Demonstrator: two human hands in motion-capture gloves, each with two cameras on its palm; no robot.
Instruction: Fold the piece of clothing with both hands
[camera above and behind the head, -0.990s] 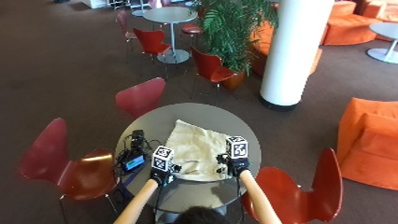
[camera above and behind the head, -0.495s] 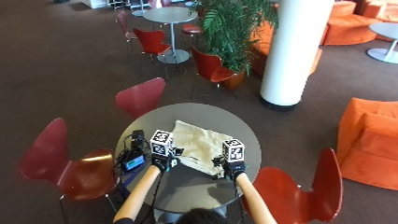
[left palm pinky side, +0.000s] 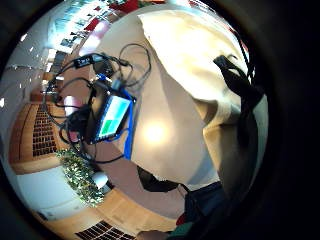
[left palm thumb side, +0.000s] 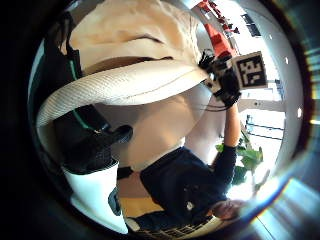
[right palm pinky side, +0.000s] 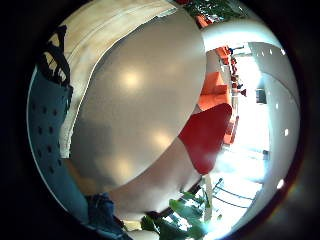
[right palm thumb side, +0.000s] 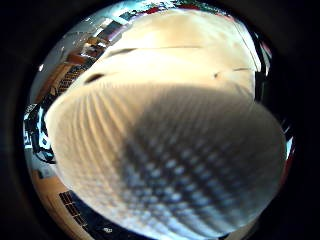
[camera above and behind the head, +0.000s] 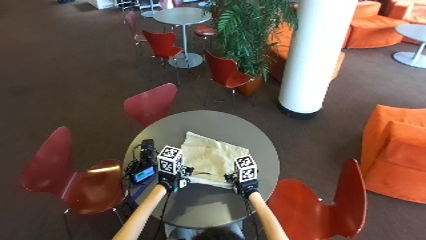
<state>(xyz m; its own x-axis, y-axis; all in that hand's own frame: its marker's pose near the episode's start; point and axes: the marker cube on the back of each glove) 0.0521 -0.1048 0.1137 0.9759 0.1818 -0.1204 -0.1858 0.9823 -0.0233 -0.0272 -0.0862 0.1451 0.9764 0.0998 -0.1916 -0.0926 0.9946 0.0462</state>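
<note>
A cream garment (camera above and behind the head: 212, 154) lies spread on the round grey table (camera above and behind the head: 256, 135). Its near ribbed hem (left palm thumb side: 120, 85) is raised off the tabletop and stretched between both hands. My left hand (camera above and behind the head: 172, 179) pinches the hem's left end, and black fingers (left palm pinky side: 244, 102) curl over the cloth. My right hand (camera above and behind the head: 245, 184) grips the hem's right end (left palm thumb side: 222, 82). The ribbed cloth (right palm thumb side: 165, 160) fills the right thumb side palm view, close to that palm. The rest of the garment (left palm pinky side: 200, 55) stays flat on the table beyond the hands.
A small device with a lit screen (camera above and behind the head: 142, 174) and tangled cables (left palm pinky side: 85, 70) sits on the table's left part. Bare tabletop (right palm pinky side: 140, 105) lies to the right of the garment. Red chairs (camera above and behind the head: 66, 175) (camera above and behind the head: 319, 205) (camera above and behind the head: 152, 102) stand around the table.
Both hands keep hold of the near hem. The left hand moved a little away from the person, then back; the right hand drew slightly nearer.
</note>
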